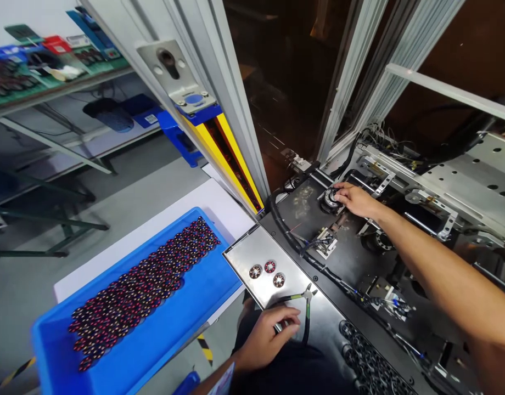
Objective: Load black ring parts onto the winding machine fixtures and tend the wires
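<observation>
My right hand (354, 201) reaches over the black machine plate, its fingers closed on a round black-and-silver part (330, 201) at a station there. The fingers partly cover this part. Nearer to me, my left hand (271, 336) hovers by the metal ledge (252, 247), fingers curled and thumb close to the forefinger; whether anything is between them is hidden. Just beyond it lie side cutters (308, 299) with green-and-black handles, their jaws apart. Small wound motor stators lie on the ledge: a copper-coloured one (255, 271), a red one (269, 266) and another copper-coloured one (279, 280).
To the left, a blue tray (186, 312) holds rows of stators (145, 280). Several dark round parts (368, 356) sit at the ledge's lower right. An aluminium post (231, 99) with a yellow light strip (231, 159) rises between tray and machine. Black cable (293, 241) crosses the plate.
</observation>
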### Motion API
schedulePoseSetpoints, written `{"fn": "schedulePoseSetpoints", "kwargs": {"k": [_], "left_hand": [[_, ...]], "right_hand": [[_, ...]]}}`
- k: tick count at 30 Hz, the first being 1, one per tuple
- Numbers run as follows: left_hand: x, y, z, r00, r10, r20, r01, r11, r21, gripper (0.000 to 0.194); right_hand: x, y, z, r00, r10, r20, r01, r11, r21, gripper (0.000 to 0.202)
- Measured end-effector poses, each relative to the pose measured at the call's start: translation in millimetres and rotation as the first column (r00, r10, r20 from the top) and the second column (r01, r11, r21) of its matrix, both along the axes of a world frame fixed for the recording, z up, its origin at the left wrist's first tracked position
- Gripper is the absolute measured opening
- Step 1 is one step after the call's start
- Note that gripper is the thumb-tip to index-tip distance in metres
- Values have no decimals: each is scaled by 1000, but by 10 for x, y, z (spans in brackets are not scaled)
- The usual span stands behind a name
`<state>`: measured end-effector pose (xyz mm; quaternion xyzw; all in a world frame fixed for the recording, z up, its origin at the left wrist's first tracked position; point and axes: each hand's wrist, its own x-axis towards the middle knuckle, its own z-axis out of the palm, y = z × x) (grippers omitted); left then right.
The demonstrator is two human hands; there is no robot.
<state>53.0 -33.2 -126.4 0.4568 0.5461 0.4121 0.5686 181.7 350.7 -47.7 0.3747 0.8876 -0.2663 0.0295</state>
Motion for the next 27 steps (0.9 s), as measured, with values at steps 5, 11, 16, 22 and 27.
{"fn": "schedulePoseSetpoints", "kwargs": {"k": [5, 11, 16, 22, 27], "left_hand": [[21, 20, -13, 1000, -12, 11, 12, 1000, -24, 22], [51, 0, -76, 1000, -13, -13, 13, 1000, -20, 24], [38, 4, -77, 999, -25, -30, 24, 999, -30, 25], [57, 20, -116, 999, -36, -32, 35, 999, -30, 25], [85, 65, -57, 998, -61, -11, 60, 998, -21, 26]], "right_hand": [[14, 4, -73, 998, -21, 56, 21, 1000, -6, 25], [-115, -39, -50, 977, -94, 190, 90, 996, 28, 22], [-256, -68, -51, 924, -191, 331, 177, 981, 74, 20], [-244, -81, -125, 920, -214, 327, 201, 977, 73, 22], [-85, -167, -145, 977, -171, 129, 133, 957, 259, 25]]}}
